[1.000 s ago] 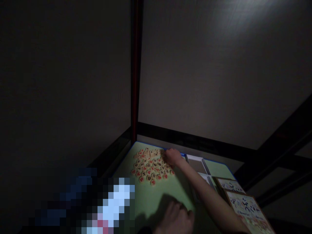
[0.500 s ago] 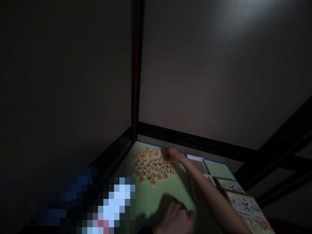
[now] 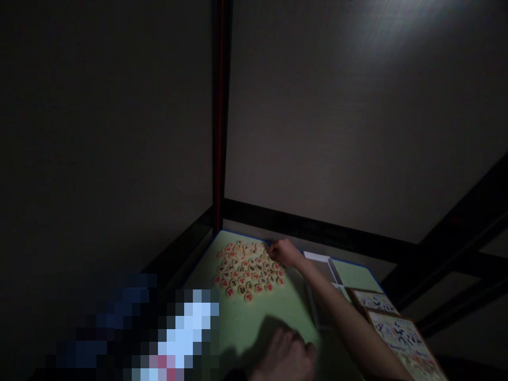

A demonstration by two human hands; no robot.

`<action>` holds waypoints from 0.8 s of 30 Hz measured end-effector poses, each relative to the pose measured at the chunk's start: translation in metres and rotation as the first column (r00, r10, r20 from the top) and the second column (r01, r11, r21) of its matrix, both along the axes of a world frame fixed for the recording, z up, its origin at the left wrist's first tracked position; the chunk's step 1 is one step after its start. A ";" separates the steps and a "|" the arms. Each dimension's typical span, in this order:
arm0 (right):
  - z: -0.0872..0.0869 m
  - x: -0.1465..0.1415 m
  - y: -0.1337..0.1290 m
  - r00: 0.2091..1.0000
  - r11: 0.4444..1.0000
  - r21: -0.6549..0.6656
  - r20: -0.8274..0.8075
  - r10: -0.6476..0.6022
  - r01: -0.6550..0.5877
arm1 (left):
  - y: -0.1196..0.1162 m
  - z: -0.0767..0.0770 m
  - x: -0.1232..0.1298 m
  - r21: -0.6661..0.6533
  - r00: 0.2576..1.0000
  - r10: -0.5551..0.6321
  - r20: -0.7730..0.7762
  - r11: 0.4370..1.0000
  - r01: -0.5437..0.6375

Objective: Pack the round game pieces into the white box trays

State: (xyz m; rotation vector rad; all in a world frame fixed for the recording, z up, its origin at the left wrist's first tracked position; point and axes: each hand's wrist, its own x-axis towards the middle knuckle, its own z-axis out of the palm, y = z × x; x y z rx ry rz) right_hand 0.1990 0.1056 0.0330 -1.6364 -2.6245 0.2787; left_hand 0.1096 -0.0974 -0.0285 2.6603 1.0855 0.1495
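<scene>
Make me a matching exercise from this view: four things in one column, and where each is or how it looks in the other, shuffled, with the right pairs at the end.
Things
1. right hand
2. left hand
3. round pieces
4. printed boxes

Places and looks
A. spread out on the green tabletop, many marked in red or black
B. low in the view, apart from the spread
C. at the right of the view, dark writing on top
D. at the far right part of the spread

Right pairs: 1-D, 2-B, 3-A, 4-C
</scene>
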 end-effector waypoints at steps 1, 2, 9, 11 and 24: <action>0.001 -0.003 -0.003 1.000 1.000 0.012 0.022 0.015 -0.016 | 0.000 -0.001 0.000 0.005 1.000 0.002 0.007 1.000 -0.002; 0.003 -0.006 -0.006 0.998 0.999 0.023 0.045 0.032 -0.033 | 0.000 -0.001 0.000 0.008 1.000 0.004 0.008 1.000 -0.005; 0.009 -0.030 -0.021 0.972 0.992 0.033 0.210 0.109 -0.118 | -0.002 0.012 0.000 -0.043 0.999 0.023 -0.045 0.999 -0.024; 0.008 -0.033 -0.023 0.967 0.991 0.032 0.226 0.116 -0.127 | -0.001 0.016 -0.001 -0.052 0.998 0.014 -0.063 0.999 -0.017; 0.000 -0.017 0.002 0.994 0.993 -0.069 -0.048 0.093 -0.097 | -0.002 0.005 0.000 -0.004 1.000 0.018 -0.012 1.000 -0.018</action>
